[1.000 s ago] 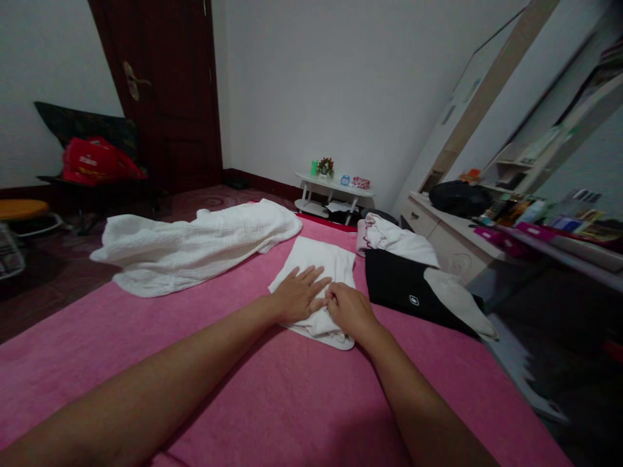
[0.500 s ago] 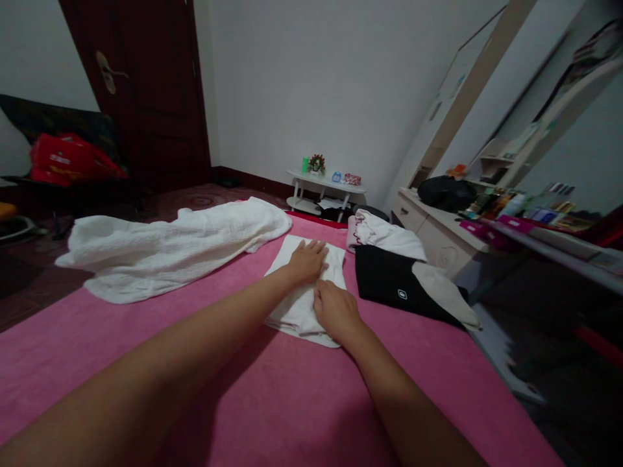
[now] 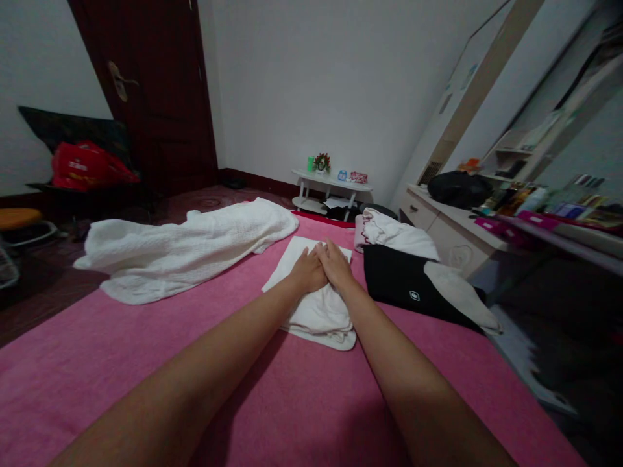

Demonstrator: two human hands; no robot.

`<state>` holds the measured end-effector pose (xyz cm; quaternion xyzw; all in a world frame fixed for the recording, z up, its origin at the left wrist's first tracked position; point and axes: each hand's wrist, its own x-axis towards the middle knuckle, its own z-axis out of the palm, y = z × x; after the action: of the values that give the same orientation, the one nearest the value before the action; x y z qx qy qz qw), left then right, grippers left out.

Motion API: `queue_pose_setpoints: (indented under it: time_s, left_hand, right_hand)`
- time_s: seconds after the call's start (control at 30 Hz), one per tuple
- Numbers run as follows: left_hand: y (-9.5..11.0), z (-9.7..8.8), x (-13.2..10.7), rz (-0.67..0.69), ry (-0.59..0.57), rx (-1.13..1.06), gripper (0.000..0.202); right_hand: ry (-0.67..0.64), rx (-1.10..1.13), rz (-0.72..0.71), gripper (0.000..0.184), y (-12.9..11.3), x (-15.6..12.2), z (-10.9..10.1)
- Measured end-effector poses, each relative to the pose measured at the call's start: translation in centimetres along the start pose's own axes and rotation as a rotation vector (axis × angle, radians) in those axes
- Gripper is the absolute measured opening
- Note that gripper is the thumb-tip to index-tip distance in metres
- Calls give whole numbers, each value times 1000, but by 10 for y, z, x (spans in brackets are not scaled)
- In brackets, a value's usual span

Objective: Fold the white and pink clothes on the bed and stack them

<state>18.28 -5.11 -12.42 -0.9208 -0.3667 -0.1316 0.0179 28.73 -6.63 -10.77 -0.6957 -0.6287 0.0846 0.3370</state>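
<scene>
A folded white cloth (image 3: 321, 314) lies on the pink bed cover (image 3: 302, 395), its layers showing along the near edge. My left hand (image 3: 310, 271) rests on top of it with the fingers stretched forward. Right beside it, my right hand (image 3: 335, 264) also lies on the cloth, fingers extended, its fingertips touching or overlapping those of the left. To the left spreads a loose, rumpled white cloth (image 3: 189, 246). On the right is a folded black garment (image 3: 394, 279) with a small white logo, a pale grey piece lying over its end.
Behind the black garment sits a white cloth bundle (image 3: 399, 235) with a reddish trim. A low white table (image 3: 333, 180) stands by the far wall, a cluttered dresser (image 3: 452, 227) at right. A red bag (image 3: 90, 167) rests on a chair at left.
My right hand has moved forward from the cloth's near right part to beside my left hand, its bent fingers now extended. The view has shifted slightly to the left.
</scene>
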Motion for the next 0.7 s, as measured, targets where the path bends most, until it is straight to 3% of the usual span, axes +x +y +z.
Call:
queue_pose_setpoints:
  time_s: [0.13, 0.3, 0.53, 0.7]
  left_hand:
    - [-4, 8, 2, -20, 18, -23, 61]
    - [-1, 4, -3, -41, -4, -52, 63]
    - [5, -4, -39, -18, -52, -51, 66]
    - [8, -9, -64, 2, -44, -51, 69]
  right_hand:
    - [-95, -19, 66, 67, 17, 6, 18]
    - [-148, -24, 66, 74, 23, -1, 12]
    - [-295, -157, -10, 71, 27, -32, -2]
    - [-326, -289, -35, 66, 29, -56, -11]
